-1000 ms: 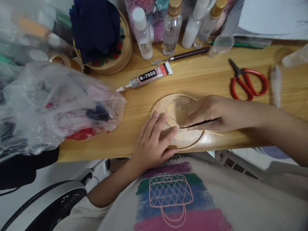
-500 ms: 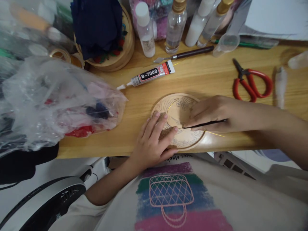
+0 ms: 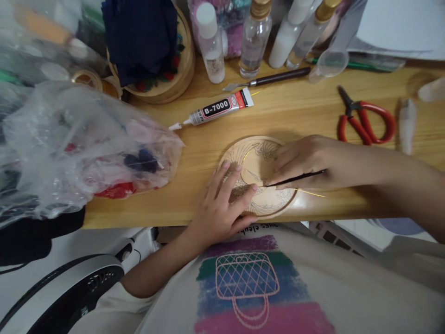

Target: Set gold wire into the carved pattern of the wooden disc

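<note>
A round wooden plate [image 3: 274, 204] with fine dark line drawings lies near the table's front edge. My left hand [image 3: 222, 199] rests flat on its left side, fingers spread. Over the plate's right side, my right hand [image 3: 302, 162] pinches dark, slim tweezers [image 3: 295, 178], their tip touching down near the plate's middle, close to my left index finger. A thin gold wire [image 3: 247, 153] curves along the drawing at the upper left of the plate's centre. Another length of gold wire [image 3: 313, 193] sticks out past the right rim, under my right hand. Whatever sits between the tweezer tips is too small to make out.
Behind the plate lie a B-7000 glue tube [image 3: 217, 109] and a palette knife [image 3: 267, 79]. Red-handled pliers [image 3: 365, 116] are at the right. Several bottles [image 3: 255, 41] line the back, beside a round wooden box [image 3: 186, 60]. A clear plastic bag [image 3: 86, 144] fills the left.
Both hands, the tweezers and the plate stay nearly where they were. The view has shifted very slightly.
</note>
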`<control>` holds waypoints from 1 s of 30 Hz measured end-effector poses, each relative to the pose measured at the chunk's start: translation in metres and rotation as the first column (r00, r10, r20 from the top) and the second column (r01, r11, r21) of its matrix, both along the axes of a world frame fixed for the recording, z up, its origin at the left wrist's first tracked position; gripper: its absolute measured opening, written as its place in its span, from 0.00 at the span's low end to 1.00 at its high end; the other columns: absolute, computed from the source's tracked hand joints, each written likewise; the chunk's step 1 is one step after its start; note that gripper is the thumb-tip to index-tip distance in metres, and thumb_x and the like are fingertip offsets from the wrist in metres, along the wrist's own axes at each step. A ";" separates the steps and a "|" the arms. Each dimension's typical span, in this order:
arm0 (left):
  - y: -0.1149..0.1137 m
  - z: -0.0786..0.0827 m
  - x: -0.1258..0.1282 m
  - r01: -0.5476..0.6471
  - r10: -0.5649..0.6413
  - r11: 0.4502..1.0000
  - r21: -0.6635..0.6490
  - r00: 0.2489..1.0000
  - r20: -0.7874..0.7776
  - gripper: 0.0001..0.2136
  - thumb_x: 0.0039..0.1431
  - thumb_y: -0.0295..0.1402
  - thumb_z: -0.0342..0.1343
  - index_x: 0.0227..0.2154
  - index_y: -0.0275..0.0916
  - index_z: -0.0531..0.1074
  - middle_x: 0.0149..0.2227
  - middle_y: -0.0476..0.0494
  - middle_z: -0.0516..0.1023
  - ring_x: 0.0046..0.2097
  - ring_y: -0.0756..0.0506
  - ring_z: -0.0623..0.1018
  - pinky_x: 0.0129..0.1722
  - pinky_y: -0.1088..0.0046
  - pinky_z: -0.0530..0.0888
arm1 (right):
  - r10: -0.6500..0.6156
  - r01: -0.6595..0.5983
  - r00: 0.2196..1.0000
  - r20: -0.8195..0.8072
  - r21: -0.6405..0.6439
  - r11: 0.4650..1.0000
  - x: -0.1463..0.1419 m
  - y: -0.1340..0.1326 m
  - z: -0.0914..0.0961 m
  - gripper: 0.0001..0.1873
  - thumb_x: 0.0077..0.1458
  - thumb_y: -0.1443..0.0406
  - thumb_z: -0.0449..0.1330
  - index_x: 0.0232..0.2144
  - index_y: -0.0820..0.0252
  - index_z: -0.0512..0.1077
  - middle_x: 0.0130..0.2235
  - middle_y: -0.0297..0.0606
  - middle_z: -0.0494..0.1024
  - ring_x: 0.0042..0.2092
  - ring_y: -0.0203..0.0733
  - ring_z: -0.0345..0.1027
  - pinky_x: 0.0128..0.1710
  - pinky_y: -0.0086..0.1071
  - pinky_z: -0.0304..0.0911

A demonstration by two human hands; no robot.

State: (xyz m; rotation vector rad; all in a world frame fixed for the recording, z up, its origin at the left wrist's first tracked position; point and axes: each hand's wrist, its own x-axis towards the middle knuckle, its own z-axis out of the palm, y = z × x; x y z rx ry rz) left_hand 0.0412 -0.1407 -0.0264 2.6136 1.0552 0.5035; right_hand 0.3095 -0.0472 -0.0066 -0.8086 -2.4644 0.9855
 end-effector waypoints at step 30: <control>0.062 0.023 -0.031 0.394 -0.405 0.910 -0.128 0.911 -0.073 0.28 0.58 0.49 0.64 0.56 0.40 0.70 0.68 0.31 0.56 0.72 0.30 0.51 0.66 0.46 0.61 | -0.369 0.364 0.904 -0.216 -0.064 0.929 -0.033 -0.082 0.001 0.08 0.59 0.67 0.64 0.42 0.56 0.79 0.33 0.35 0.82 0.34 0.38 0.71 0.36 0.37 0.64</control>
